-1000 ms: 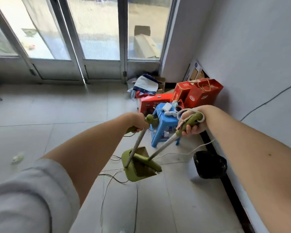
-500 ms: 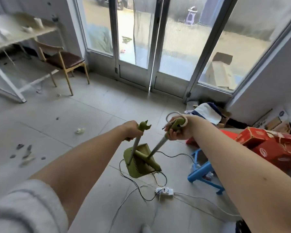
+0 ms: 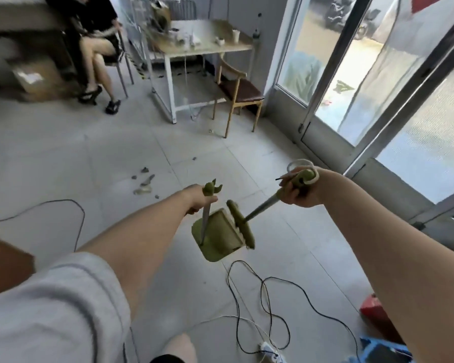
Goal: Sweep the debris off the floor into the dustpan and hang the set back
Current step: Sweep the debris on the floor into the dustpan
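a plain tiled workroom or small office at street level: sliding glass doors (image 3: 378, 82) face outdoors, a cluttered white table (image 3: 207, 45) with wooden chair (image 3: 240, 93), cables (image 3: 260, 297) trailing across the floor (image 3: 89, 153).

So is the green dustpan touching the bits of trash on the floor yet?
Apart. The head view shows bare floor tile between the dustpan and the debris.

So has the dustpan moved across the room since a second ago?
Yes. The dustpan, carried in the left hand, has left the corner with the red boxes and now hangs nearer the debris on the floor tiles.
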The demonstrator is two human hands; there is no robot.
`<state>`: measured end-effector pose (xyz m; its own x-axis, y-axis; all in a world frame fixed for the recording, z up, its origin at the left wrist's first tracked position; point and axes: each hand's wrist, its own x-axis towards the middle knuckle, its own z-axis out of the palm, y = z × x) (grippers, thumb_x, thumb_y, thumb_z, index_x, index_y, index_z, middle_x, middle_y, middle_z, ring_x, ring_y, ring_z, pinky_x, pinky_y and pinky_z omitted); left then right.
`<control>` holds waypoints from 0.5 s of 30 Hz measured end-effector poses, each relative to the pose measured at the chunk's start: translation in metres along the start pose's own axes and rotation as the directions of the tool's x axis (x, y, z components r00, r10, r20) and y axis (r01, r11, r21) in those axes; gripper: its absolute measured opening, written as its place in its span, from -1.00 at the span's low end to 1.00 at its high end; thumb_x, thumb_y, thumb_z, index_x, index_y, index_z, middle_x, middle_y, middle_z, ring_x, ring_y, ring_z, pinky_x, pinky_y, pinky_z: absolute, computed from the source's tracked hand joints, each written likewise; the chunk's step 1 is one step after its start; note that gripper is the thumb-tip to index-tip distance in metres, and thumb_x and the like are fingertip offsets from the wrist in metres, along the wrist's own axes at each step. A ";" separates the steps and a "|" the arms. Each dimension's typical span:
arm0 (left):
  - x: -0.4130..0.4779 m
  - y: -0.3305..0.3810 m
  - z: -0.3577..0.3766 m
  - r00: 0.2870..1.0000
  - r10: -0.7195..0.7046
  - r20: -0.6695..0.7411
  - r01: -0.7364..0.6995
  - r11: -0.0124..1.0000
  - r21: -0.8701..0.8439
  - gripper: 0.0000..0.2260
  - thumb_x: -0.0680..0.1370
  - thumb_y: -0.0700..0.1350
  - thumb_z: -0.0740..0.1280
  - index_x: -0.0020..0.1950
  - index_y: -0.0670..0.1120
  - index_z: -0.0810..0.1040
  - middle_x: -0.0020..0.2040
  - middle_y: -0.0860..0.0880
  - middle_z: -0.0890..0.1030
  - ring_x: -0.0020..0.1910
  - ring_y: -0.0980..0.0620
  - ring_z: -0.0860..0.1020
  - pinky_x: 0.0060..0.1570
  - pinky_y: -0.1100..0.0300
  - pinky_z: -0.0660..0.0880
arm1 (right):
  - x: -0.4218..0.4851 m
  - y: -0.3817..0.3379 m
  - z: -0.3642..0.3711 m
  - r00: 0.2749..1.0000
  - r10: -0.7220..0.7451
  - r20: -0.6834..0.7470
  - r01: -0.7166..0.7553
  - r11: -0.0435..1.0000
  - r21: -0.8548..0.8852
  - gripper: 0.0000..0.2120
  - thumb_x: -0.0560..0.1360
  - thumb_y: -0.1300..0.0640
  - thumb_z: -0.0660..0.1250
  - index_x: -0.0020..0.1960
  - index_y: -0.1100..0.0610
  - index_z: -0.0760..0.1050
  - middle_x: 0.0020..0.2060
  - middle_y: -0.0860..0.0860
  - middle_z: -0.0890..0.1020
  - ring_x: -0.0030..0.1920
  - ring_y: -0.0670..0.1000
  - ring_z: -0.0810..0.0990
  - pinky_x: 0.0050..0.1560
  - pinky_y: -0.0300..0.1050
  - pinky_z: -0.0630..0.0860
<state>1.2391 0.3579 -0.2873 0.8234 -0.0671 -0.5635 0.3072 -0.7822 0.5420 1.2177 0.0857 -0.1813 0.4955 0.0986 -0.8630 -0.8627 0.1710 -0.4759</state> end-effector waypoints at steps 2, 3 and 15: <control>0.011 -0.016 -0.013 0.998 -0.050 -0.036 0.048 0.998 -0.048 -0.60 0.55 0.15 0.32 0.13 -0.18 0.52 -0.23 -0.11 0.46 -0.29 -0.05 0.45 -0.30 0.14 0.42 | 0.013 -0.020 0.022 1.000 -0.014 0.024 0.016 0.997 -0.073 -0.71 0.55 0.24 0.12 -0.34 0.21 0.36 -0.39 0.06 0.34 -0.56 -0.02 0.38 -0.66 -0.32 0.31; 0.018 -0.023 -0.020 0.996 -0.076 -0.042 0.073 0.996 -0.059 -0.59 0.55 0.15 0.33 0.13 -0.20 0.53 -0.25 -0.11 0.46 -0.32 -0.05 0.44 -0.31 0.15 0.41 | 0.020 -0.029 0.033 0.999 -0.019 0.036 0.022 0.994 -0.107 -0.72 0.55 0.24 0.11 -0.33 0.21 0.37 -0.37 0.06 0.34 -0.51 -0.03 0.37 -0.64 -0.34 0.31; 0.110 -0.130 -0.078 0.948 -0.319 -0.010 0.312 0.933 -0.181 -0.55 0.56 0.15 0.30 0.17 -0.23 0.50 -0.29 -0.07 0.42 -0.34 -0.01 0.43 -0.27 0.18 0.39 | 0.176 -0.114 0.182 0.997 0.036 0.064 -0.006 0.911 -0.412 -0.73 0.56 0.26 0.10 -0.30 0.22 0.37 -0.34 0.10 0.38 -0.41 -0.03 0.35 -0.64 -0.39 0.21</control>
<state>1.3275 0.5002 -0.3710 0.6870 0.1927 -0.7006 0.6300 -0.6384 0.4423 1.4221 0.2620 -0.2483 0.4699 0.1668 -0.8668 -0.8306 -0.2488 -0.4982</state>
